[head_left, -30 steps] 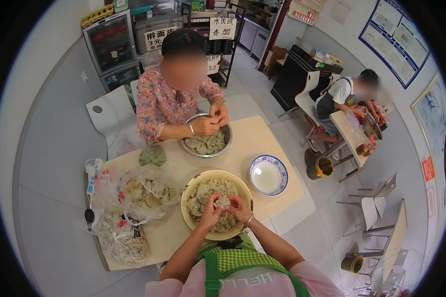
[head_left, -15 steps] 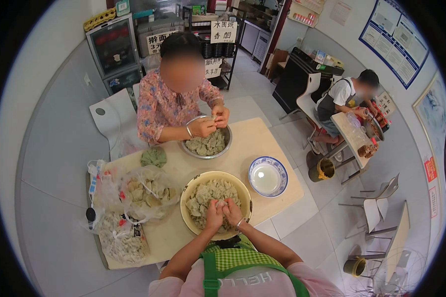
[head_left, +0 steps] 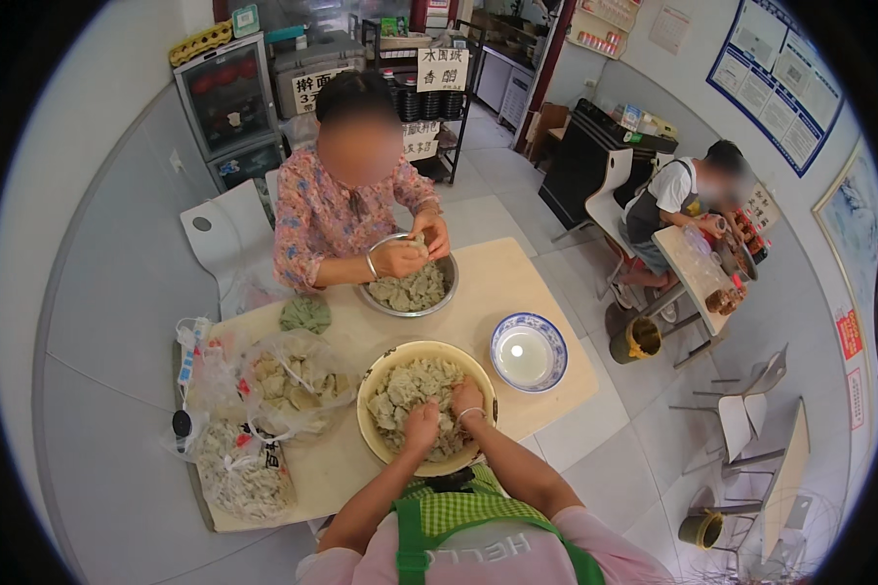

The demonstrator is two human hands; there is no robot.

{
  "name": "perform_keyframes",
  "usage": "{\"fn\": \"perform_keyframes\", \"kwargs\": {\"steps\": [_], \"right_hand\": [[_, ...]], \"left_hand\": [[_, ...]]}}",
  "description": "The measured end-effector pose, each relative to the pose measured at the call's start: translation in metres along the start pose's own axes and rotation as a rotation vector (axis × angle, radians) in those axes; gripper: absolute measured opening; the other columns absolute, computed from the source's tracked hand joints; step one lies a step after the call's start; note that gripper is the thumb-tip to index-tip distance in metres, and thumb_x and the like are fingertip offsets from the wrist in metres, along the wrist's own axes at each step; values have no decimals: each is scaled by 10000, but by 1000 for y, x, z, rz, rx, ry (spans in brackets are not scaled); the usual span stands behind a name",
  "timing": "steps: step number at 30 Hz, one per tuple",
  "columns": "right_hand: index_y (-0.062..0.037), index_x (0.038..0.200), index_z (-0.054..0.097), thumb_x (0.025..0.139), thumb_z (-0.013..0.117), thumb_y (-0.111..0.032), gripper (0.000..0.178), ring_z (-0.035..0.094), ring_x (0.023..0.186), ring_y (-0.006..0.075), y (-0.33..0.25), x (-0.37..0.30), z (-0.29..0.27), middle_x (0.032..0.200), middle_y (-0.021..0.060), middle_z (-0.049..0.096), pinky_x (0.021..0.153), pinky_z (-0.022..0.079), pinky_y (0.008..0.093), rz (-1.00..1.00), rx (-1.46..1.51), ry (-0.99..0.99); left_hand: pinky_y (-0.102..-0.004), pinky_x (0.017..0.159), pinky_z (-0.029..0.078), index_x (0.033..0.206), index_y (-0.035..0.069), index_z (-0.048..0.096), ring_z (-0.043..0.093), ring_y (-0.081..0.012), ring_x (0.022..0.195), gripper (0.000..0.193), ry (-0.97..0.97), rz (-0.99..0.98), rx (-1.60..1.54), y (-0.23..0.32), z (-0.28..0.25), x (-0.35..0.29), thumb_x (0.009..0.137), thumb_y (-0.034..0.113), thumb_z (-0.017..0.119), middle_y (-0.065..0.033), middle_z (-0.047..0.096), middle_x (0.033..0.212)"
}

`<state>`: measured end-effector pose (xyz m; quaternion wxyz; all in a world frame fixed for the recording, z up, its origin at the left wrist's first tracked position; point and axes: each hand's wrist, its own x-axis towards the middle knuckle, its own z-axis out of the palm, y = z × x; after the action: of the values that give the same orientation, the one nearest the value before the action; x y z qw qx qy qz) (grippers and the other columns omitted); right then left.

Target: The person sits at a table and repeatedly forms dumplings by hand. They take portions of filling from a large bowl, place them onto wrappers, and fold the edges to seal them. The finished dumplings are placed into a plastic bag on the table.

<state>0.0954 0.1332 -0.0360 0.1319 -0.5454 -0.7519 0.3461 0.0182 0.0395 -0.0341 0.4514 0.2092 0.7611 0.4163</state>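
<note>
A cream enamel basin [head_left: 370, 429] with a dark chipped rim stands before me, filled with pale grey-green lumpy pieces [head_left: 412, 385]. My left hand [head_left: 421, 426] is curled closed over the middle of the heap; whatever it holds is hidden. My right hand [head_left: 467, 397] reaches into the pieces by the basin's right wall, its fingers mostly out of sight. Right of the basin stands a blue-and-white bowl [head_left: 529, 353] of whitish liquid. Across the table a person in a floral shirt [head_left: 307, 210] works similar pieces with both hands over a steel bowl [head_left: 448, 292].
On the table's left lie a clear bag of greenish flat pieces [head_left: 298, 380], a bag of pale shreds [head_left: 239, 483] and a green bundle [head_left: 305, 313]. A white chair [head_left: 226, 239] stands behind. Another person sits at a small table [head_left: 698, 263] at the right, near a bin [head_left: 636, 336].
My hands were together over the heap; now they are apart, the right one moved right and down into the pieces. The person opposite has brought their hands slightly lower.
</note>
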Motion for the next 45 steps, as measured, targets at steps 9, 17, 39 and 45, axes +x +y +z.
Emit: {"fn": "perform_keyframes", "kwargs": {"steps": [9, 17, 39, 45], "right_hand": [[-43, 895, 507, 816, 504, -141, 126, 539, 567, 192, 5, -6, 0, 702, 101, 566, 545, 435, 303, -175, 240, -118], [-31, 863, 524, 807, 528, -110, 97, 534, 604, 133, 2, -19, -3, 670, 59, 554, 577, 439, 277, -303, 366, -43], [-88, 1096, 516, 835, 525, -157, 271, 549, 666, 102, -26, -33, -47, 755, 27, 563, 510, 449, 218, -37, 503, -526], [-46, 1012, 520, 814, 547, -121, 213, 445, 535, 63, -5, -28, -19, 686, 6, 519, 451, 388, 207, -9, 783, -367]], "left_hand": [[-283, 501, 390, 1153, 6, 363, 494, -154, 586, 444, 22, 21, -376, 27, -8, -24, 887, 355, 431, -77, 528, 729], [-405, 561, 401, 784, -29, 537, 521, -257, 591, 424, 131, 364, -131, 23, -2, -23, 874, 373, 435, -150, 531, 636], [-392, 668, 420, 978, 7, 442, 538, -311, 726, 205, 133, 417, 140, 26, -8, -26, 814, 124, 485, -163, 530, 787], [-337, 545, 430, 1015, -19, 428, 542, -218, 601, 260, 284, 506, 126, 3, -2, -4, 817, 113, 533, -146, 537, 828]]}}
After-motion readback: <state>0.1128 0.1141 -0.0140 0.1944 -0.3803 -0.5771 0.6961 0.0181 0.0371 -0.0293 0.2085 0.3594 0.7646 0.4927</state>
